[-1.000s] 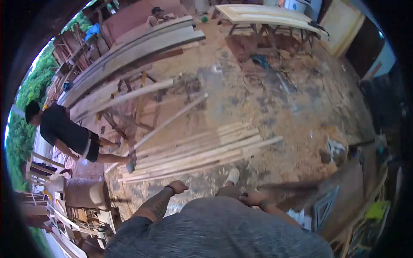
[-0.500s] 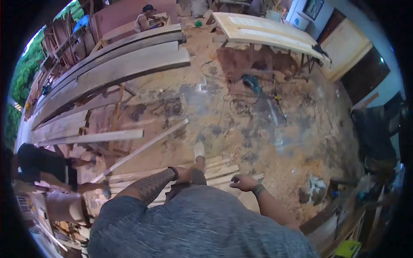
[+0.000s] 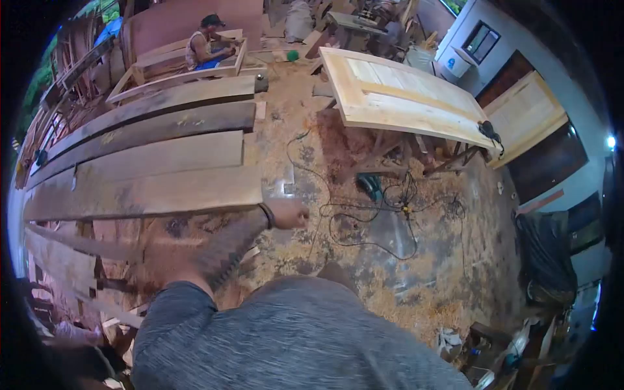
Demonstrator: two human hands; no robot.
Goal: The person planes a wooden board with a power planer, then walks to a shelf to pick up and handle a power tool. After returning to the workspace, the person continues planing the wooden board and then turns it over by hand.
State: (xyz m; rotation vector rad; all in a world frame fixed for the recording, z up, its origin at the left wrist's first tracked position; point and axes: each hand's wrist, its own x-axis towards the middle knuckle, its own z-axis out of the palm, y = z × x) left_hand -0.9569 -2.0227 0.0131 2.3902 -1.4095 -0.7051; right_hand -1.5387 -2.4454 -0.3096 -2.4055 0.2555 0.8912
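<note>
My left hand (image 3: 289, 213) is held out in front of my body with its fingers curled in. What it holds, if anything, is too small to make out. It appears beside the right end of the nearest thick wooden plank (image 3: 175, 190); whether they touch I cannot tell. My right hand is out of the picture. Beyond my left hand, a green power tool (image 3: 370, 186) lies on the dusty floor with a dark cable (image 3: 364, 244) looped beside it.
A pale wooden door panel (image 3: 416, 97) rests on supports ahead right. Another person (image 3: 207, 45) sits by a wooden frame (image 3: 175, 79) at the back left. A dark cover (image 3: 549, 253) hangs at the right. Scraps (image 3: 513, 351) lie at the lower right.
The view has moved forward and tilted up. My left hand has risen from near my leg to the plank's end. My right hand has left the view, as have the pale strips on the floor.
</note>
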